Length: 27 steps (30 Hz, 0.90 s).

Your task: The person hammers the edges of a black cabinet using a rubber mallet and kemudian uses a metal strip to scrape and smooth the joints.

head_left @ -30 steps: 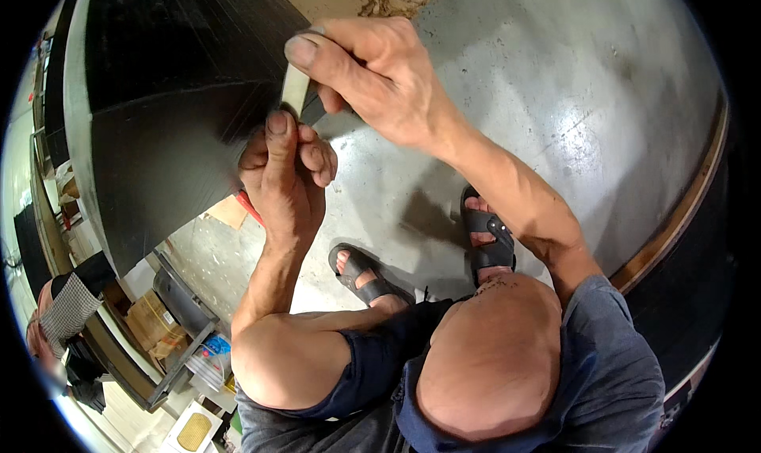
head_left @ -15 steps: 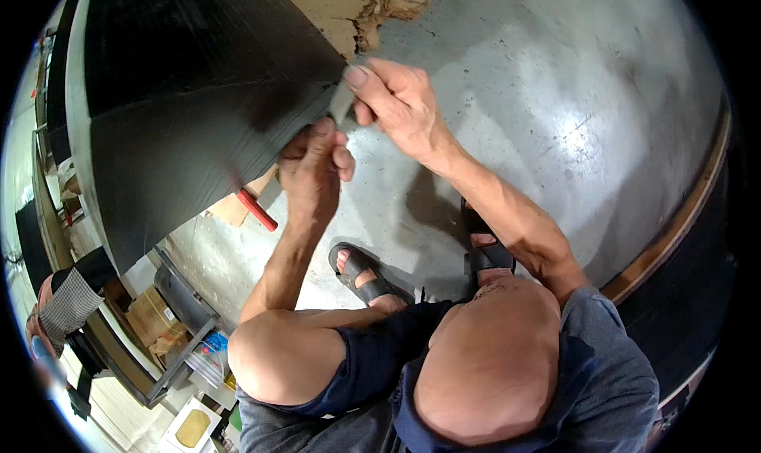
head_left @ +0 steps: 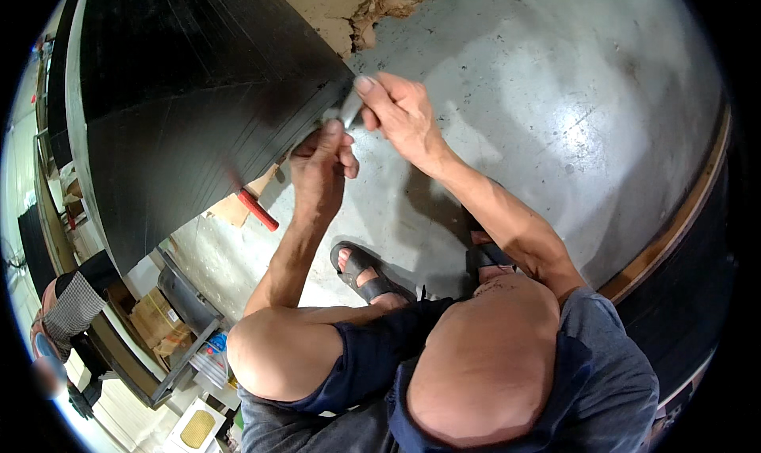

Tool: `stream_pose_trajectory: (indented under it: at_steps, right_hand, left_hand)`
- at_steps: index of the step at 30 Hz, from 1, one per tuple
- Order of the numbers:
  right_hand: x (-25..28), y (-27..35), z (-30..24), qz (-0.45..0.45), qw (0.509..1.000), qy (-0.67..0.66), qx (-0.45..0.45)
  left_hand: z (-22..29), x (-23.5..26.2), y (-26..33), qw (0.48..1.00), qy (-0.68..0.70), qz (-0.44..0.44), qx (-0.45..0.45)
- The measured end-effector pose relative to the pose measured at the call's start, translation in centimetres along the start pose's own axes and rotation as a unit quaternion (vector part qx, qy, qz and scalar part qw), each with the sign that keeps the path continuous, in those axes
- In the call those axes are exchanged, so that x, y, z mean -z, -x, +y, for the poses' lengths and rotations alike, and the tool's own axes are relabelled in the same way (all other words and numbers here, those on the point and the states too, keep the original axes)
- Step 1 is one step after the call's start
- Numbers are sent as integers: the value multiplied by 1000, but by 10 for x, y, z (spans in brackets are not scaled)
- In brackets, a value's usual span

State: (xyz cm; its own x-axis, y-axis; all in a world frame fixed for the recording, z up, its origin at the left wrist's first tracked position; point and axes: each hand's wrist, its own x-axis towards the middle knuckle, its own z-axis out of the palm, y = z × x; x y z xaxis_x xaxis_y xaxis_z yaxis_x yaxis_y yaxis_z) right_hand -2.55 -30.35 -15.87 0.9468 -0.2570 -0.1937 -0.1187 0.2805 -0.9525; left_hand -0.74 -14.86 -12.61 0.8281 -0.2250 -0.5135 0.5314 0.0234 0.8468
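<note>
My right hand [head_left: 400,116] pinches a flat, pale grey strip [head_left: 352,107] between thumb and fingers, just off the front corner of a large black board [head_left: 198,128]. The strip's exact kind cannot be made out; it slants down toward my left thumb. My left hand [head_left: 319,164] is closed at the board's right-hand edge, thumb on top and fingers curled below. A small whitish bit shows at the left thumb tip, but what those fingers hold is mostly hidden. A red handle [head_left: 258,210] sticks out from under the board's edge, left of my left wrist.
Torn brown cardboard [head_left: 372,17] lies on the grey floor [head_left: 547,72] beyond the board. At left, a cardboard box [head_left: 157,317] sits among shelves and a metal frame [head_left: 182,362]. A dark panel with a wooden edge [head_left: 674,223] stands at right. My bent knees are close below my hands.
My right hand and the pale strip have shifted slightly downward, and the strip is tilted differently. My left hand has moved a little to the right along the board's edge.
</note>
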Motion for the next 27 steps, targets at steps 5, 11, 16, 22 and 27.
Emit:
stream_pose_trajectory:
  at_steps: [5, 11, 16, 22, 27]
  right_hand:
    - [-8, -15, 17, 30, 999, -13, 19]
    - [4, 13, 55, 36, 988, -57, -138]
    - [0, 13, -33, 22, 989, -136, -57]
    - [-25, 15, -123, -18, 979, -183, 87]
    - [-40, 15, -173, -77, 972, -137, 173]
  left_hand:
    - [-8, -7, -14, 997, 50, 51, 19]
    - [-36, 15, -6, 993, -12, -12, 120]
    - [44, -7, 27, 996, -25, -76, 31]
    - [106, -21, 63, 982, 100, -102, -124]
    - [135, -26, 83, 960, 126, -102, -231]
